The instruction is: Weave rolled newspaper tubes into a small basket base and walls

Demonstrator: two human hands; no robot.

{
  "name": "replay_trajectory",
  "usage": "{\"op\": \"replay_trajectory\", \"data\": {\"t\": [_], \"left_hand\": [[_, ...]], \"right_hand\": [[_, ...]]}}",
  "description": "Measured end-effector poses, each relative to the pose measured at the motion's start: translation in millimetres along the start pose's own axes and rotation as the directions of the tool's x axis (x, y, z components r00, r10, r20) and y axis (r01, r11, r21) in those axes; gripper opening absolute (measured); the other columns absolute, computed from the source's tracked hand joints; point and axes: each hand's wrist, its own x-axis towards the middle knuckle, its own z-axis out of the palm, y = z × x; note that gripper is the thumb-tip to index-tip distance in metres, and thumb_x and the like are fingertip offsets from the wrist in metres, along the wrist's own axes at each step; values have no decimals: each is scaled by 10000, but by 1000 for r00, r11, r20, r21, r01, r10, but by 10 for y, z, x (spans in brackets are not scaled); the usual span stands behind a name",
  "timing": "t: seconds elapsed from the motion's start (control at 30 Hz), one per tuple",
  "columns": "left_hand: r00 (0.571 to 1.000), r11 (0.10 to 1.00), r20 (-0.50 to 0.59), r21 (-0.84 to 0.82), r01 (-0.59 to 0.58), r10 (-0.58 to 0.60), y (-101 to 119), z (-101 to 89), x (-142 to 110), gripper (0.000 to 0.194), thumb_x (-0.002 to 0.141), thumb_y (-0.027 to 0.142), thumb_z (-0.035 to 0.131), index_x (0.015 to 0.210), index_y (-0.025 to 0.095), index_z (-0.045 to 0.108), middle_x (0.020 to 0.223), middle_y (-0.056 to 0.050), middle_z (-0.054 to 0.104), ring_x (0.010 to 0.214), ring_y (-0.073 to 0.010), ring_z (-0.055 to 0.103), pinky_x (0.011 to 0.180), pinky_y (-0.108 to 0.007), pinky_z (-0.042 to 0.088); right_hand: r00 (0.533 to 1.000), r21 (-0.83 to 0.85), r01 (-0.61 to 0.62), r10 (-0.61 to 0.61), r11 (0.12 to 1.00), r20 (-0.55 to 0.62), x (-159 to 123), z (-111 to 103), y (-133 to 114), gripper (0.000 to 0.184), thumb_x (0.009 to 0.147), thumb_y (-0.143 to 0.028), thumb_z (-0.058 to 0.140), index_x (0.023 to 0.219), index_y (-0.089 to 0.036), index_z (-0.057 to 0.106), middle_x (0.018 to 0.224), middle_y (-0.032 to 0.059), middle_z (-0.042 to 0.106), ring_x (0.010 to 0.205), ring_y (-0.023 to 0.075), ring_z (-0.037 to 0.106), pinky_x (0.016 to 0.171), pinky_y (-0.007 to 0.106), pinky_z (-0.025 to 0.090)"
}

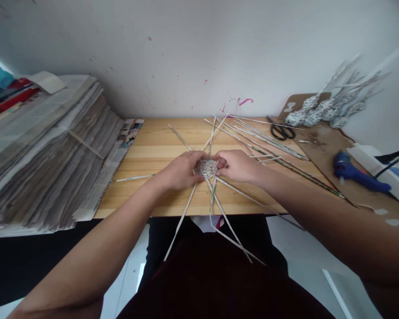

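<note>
A small round base woven from rolled newspaper sticks (207, 169) lies between my hands over the wooden table. Long paper spokes fan out from it on all sides, several of them hanging past the table's front edge. My left hand (186, 169) grips the base by its left rim, thumb at the near side. On the opposite rim my right hand (235, 165) has its fingers closed in a pinch at the weave. One stick with green print (213, 195) bends down toward my lap.
Loose paper sticks (269, 144) lie at the right, near black scissors (282, 131). Beyond are a blue glue gun (359, 173), a white power strip (385, 170) and crumpled paper bundles with stems (326, 110). A tall newspaper stack (53, 164) stands left. The wall borders the table (142, 153) behind.
</note>
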Motion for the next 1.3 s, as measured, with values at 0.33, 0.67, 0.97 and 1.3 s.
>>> {"op": "replay_trajectory", "data": {"t": [0.33,0.67,0.97,1.3], "left_hand": [[997,998,31,-12,69,-68,-61,19,78,687,705,175,778,1347,210,533,1288,-98,640,1164,-256,605,989,-398,477],[999,999,44,45,-11,9,-80,17,76,616,746,151,761,1329,244,585,1328,-82,609,1252,-250,542,1090,-411,421],[997,979,69,199,-46,33,-22,76,9,469,850,175,671,1314,206,604,1372,-118,558,1252,-268,523,1088,-435,436],[996,971,83,233,-53,35,81,73,15,413,868,152,630,1273,226,600,1367,-80,555,1201,-241,533,1068,-414,448]], "right_hand": [[1000,-15,16,-16,1000,4,23,13,50,383,751,-180,765,1117,-170,652,848,9,733,765,157,657,666,248,418],[998,18,31,-30,999,-56,-67,26,106,452,748,-221,796,1166,-167,631,867,13,718,747,148,642,654,245,422],[992,-31,35,-39,999,-123,163,-113,62,149,850,-197,641,946,-203,755,876,33,772,801,166,687,693,257,448],[996,39,-5,8,999,-89,323,-50,68,114,843,-229,661,864,-216,772,797,11,759,724,138,656,656,238,423]]}}
